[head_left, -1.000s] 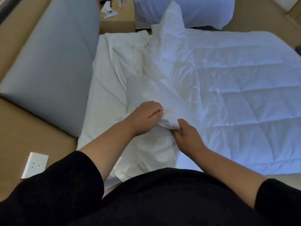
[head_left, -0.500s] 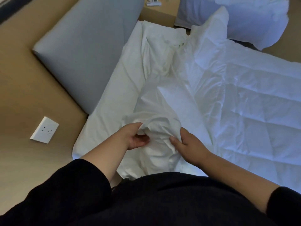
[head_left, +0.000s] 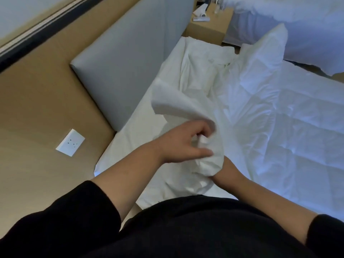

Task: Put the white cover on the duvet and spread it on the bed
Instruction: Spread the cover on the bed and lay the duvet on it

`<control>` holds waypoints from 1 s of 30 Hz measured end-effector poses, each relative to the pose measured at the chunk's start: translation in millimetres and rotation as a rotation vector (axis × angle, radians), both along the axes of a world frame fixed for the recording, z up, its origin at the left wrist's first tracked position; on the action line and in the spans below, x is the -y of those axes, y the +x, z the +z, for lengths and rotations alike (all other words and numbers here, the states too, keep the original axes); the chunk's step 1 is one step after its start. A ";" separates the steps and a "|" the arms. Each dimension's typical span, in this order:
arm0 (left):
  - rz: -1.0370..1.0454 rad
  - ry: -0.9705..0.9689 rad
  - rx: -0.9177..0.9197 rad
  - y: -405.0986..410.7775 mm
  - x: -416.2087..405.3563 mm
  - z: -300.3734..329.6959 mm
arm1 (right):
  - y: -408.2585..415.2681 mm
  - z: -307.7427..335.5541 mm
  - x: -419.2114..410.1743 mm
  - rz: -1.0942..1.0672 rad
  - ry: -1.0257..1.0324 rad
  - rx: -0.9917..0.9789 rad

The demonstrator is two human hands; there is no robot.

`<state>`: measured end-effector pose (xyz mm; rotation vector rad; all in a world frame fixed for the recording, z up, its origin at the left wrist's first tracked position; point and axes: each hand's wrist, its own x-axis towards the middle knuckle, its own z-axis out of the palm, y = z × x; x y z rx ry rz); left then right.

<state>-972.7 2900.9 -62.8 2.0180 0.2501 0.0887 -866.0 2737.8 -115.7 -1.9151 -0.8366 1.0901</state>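
Since half a second ago the right hand has gone inside the white cover [head_left: 188, 107], only wrist and forearm showing at centre right; the left hand [head_left: 183, 144] has lifted and now grips bunched cover fabric at frame centre, fingers curled round it, a bit motion-blurred. A fold of cover has flipped up over the left hand, toward upper centre. Camera has also swung, so the headboard sits more toward upper centre.

Largest first: the bed [head_left: 130, 146] runs from lower centre to upper right, white sheet showing along its left edge. The quilted duvet [head_left: 279, 127] lies flat over the right half of the frame, one corner peaked up at upper right. The cover lies crumpled on the bed between sheet edge and duvet, its near end wrapped over the right hand. Right hand state: cannot tell, it is hidden in the fabric.

Grey padded headboard [head_left: 130, 62] at upper centre left, against a tan wall panel [head_left: 37, 118]. A second bed with white bedding [head_left: 297, 25] at the top right. Wooden nightstand [head_left: 208, 27] at top centre between the two beds, small items on it, too blurred to name. White wall socket [head_left: 70, 142] at middle left on the panel. Black sleeves and torso fill the bottom of the frame.
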 end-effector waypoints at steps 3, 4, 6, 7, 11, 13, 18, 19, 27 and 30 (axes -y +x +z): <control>0.071 -0.290 -0.090 -3.5 2.7 -38.4 | 9.4 -16.3 -2.9 -0.037 -0.251 -0.066; 0.239 -0.296 -0.082 -8.8 1.9 -55.9 | 11.1 -22.3 -0.1 -0.062 -0.357 -0.097; 0.566 -0.146 -0.179 -25.1 0.1 -91.0 | 13.5 -36.4 9.6 -0.101 -0.413 -0.120; 0.630 -0.140 -0.280 -34.5 2.9 -104.5 | 11.8 -38.0 13.0 -0.125 -0.363 -0.125; 0.490 -0.424 -0.476 -49.6 27.1 -136.9 | -2.3 -40.2 12.9 -0.183 -0.198 -0.266; 0.503 -0.274 -0.422 -40.8 30.9 -145.7 | -7.4 -41.8 8.8 -0.135 -0.241 -0.214; 0.505 0.051 -0.232 -26.8 16.3 -149.1 | -11.6 -27.6 1.8 -0.116 -0.026 0.061; 0.532 0.029 -0.206 -28.5 13.3 -148.4 | -7.8 -23.5 1.3 -0.149 0.073 0.048; 0.698 -0.341 -0.142 -43.0 13.8 -123.5 | 14.9 -15.7 2.0 -0.316 0.105 -0.468; 0.653 -0.402 -0.197 -40.7 15.0 -118.4 | 9.5 -29.2 0.5 -0.428 -0.134 -0.717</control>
